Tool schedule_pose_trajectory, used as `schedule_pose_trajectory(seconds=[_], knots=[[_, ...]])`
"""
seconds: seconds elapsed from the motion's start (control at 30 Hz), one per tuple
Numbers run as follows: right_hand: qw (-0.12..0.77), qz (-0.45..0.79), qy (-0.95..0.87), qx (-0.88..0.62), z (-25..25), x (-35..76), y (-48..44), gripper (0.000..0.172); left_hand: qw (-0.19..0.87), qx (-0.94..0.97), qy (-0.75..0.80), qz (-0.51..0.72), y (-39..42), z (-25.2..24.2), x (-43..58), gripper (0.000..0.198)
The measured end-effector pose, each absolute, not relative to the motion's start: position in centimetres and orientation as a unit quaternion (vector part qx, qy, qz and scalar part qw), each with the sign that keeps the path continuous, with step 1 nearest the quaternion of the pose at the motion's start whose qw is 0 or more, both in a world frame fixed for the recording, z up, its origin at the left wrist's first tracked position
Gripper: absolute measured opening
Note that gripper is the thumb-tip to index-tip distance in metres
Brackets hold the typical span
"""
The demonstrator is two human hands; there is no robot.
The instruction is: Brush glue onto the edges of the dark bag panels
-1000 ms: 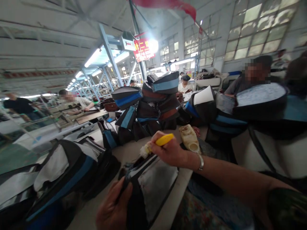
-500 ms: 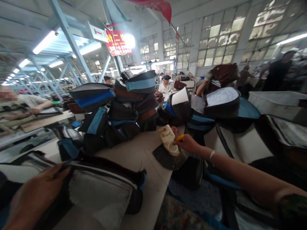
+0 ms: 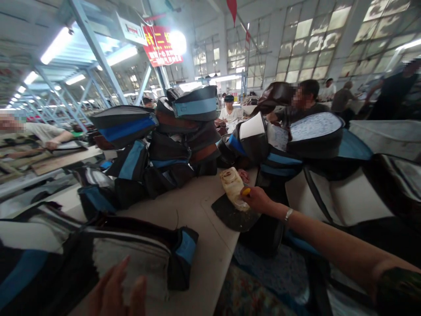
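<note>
yellow stick (image 3: 245, 191) is what i see pinched in the right hand (image 3: 258, 199), with only its end showing past the fingers and no readable marking on it. that hand is closed around it, reaching in just beside a cream plastic bottle (image 3: 232, 186) that lies on a dark pad (image 3: 230, 218). a silver bracelet (image 3: 288, 214) sits on the right wrist.

the left hand (image 3: 115, 292) is open at the bottom of my view, fingers apart, right in front of a black, white and blue bag (image 3: 131, 259). i can't tell whether it touches the bag.

that bag lies on a pale tabletop (image 3: 192, 210), and a heap of black bags (image 3: 184, 140) with blue and brown bands rises behind it. a large white and black bag (image 3: 338, 204) fills the right side of the tabletop.

beyond the heap, a person in a white shirt (image 3: 228, 116) and a person in a dark shirt (image 3: 289, 115) sit at work. overhead hangs a red sign (image 3: 162, 45) with pale chinese characters, too skewed and glared for me to read. a white sign (image 3: 130, 31) beside it is too small to read.
</note>
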State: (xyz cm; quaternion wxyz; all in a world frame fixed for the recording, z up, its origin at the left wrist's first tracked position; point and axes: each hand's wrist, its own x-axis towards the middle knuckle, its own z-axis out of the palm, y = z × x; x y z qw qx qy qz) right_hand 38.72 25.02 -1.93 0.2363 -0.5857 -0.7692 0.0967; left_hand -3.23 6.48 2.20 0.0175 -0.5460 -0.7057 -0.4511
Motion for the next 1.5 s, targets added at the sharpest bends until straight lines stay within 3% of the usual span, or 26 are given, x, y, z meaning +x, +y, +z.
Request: schedule_pose_trajectory(seconds=[0.1,0.17,0.4,0.67,0.83,0.97,1.07,1.2,1.37,1.5], knots=[[0.256,0.091,-0.780,-0.565,-1.6,38.6,24.0,0.024,0.041,-0.562,-0.716,-0.412,5.3,0.5,1.6,0.073],[0.255,0.093,-0.800,-0.534,-1.3,38.6,23.0,0.020,0.054,-0.549,-0.727,-0.410,5.6,-0.2,3.8,0.076],[0.260,0.101,-0.849,-0.449,0.1,38.7,20.5,0.017,0.016,-0.542,-0.688,-0.483,7.0,0.2,5.8,0.046],[0.320,0.133,-0.845,-0.408,0.5,37.5,18.3,0.015,-0.025,-0.520,-0.680,-0.517,5.4,1.1,5.1,0.037],[0.439,0.143,-0.781,-0.421,6.7,33.9,16.1,0.023,-0.056,-0.511,-0.685,-0.516,3.5,3.9,3.2,0.033],[0.577,0.278,-0.705,-0.305,13.3,28.8,12.5,0.016,-0.121,-0.437,-0.728,-0.514,2.1,6.4,2.9,0.040],[0.592,0.331,-0.701,-0.223,15.6,24.9,10.1,0.010,-0.160,-0.427,-0.707,-0.540,1.6,7.3,3.1,0.041],[0.566,0.362,-0.727,-0.140,15.1,20.6,8.5,0.007,-0.144,-0.442,-0.682,-0.565,1.0,7.5,3.3,0.036],[0.531,0.249,-0.809,-0.047,13.7,18.0,9.0,0.003,-0.145,-0.439,-0.686,-0.562,0.4,7.8,3.0,0.031],[0.547,0.137,-0.823,-0.072,14.1,18.6,9.8,0.008,-0.171,-0.426,-0.679,-0.572,0.2,8.2,2.7,0.033]])
